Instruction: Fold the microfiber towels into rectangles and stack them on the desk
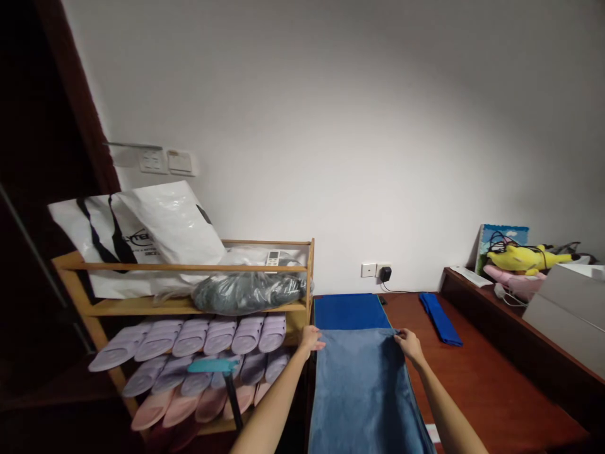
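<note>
A long greyish-blue cloth [359, 391] stretches toward me over the wooden surface. Its far left corner is pinched by my left hand [312, 340], and its far right corner by my right hand [410, 347]. Between the two hands the far edge is drawn fairly straight. Past that edge a brighter blue cloth [350, 310] lies flat, partly covered by the greyish-blue one. To the right of my right hand rests a narrow folded blue cloth [440, 320], apart from the others.
A wooden rack [189, 268] on the left carries a white bag [161, 227], plastic-wrapped items and rows of slippers [217, 334]. A black plug [385, 273] sits in the wall. On the right ledge [472, 284] lie a yellow plush toy [520, 258] and white drawers [571, 302].
</note>
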